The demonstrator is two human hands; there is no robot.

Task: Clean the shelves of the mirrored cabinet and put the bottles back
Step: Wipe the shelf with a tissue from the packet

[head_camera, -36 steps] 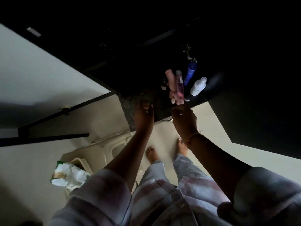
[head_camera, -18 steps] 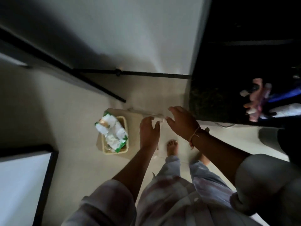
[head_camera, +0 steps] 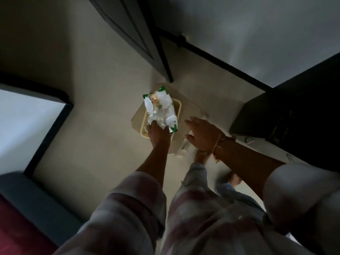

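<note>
Cream tub (head_camera: 180,107) holding crumpled white-green pack (head_camera: 160,111), left grip (head_camera: 159,134) on pack's near end, hold unclear, right grip (head_camera: 204,135) spread, empty.

Dimly lit room, viewed steeply downward. Pale floor (head_camera: 88,148) fills the centre. A grey wall (head_camera: 257,30) lies at 1 o'clock, crossed by a dark rail (head_camera: 211,55) (a small knob sits on it). A dark door panel (head_camera: 132,30) is at 12 o'clock, a dark worktop (head_camera: 294,122) at 3 o'clock, a bright, dark-framed panel (head_camera: 24,122) at 9 o'clock, and a dark red surface (head_camera: 12,229) at 8 o'clock.
</note>
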